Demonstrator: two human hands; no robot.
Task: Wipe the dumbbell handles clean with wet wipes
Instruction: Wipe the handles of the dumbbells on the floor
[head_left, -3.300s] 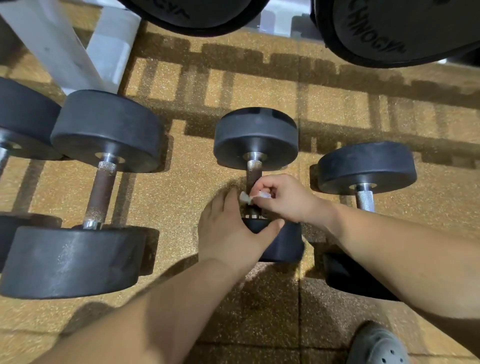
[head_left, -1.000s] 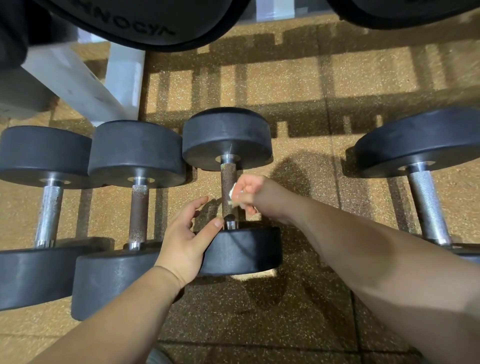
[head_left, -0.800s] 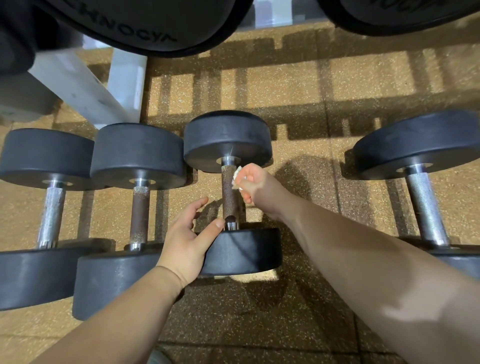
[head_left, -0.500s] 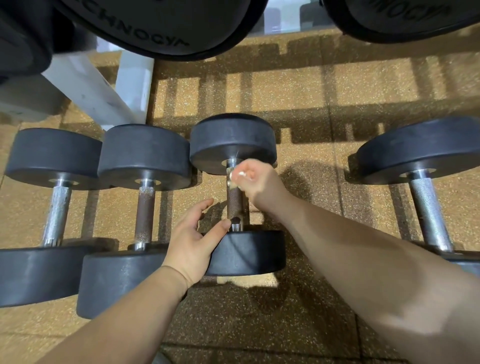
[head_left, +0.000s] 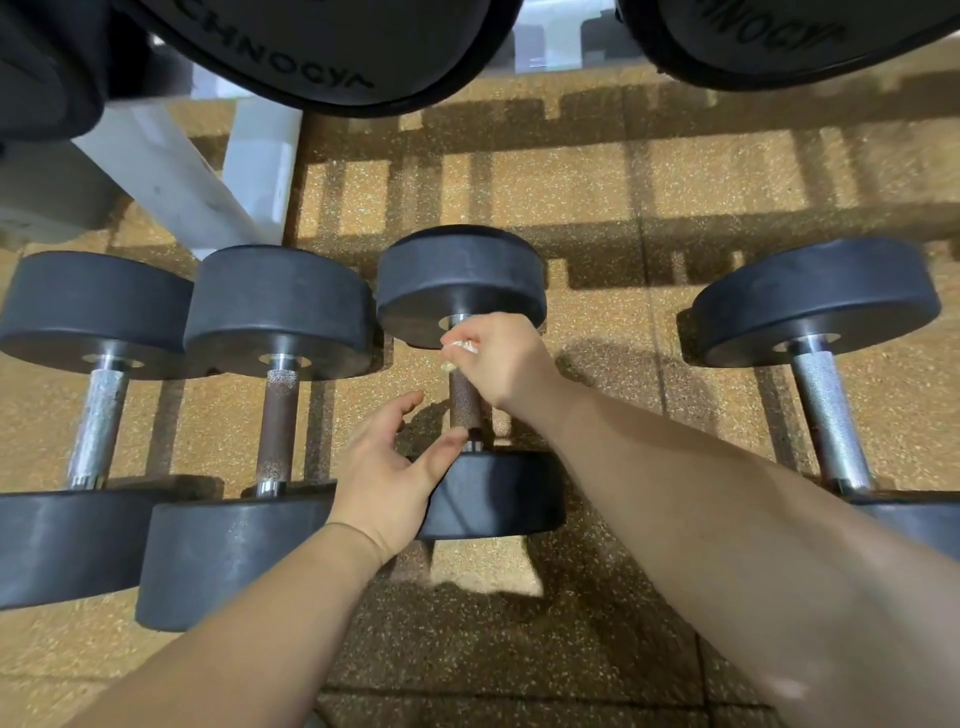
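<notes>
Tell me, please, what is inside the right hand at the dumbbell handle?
A crumpled white wipe peeks from the right hand, against the far end of the brown handle. The rest of the wipe, and the handle's stretch beneath the hand, are covered.

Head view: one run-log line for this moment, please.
step: wiping dumbbell handle | right hand: pinches wet wipe at handle's far end | left hand: open, rests on near weight head

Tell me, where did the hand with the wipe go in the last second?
The right hand, pinching the wet wipe, slid along the rusty handle away from the person, from about its middle up to the far head. The left hand stayed resting on the near head, fingers loose, and neither head shifted.
</notes>
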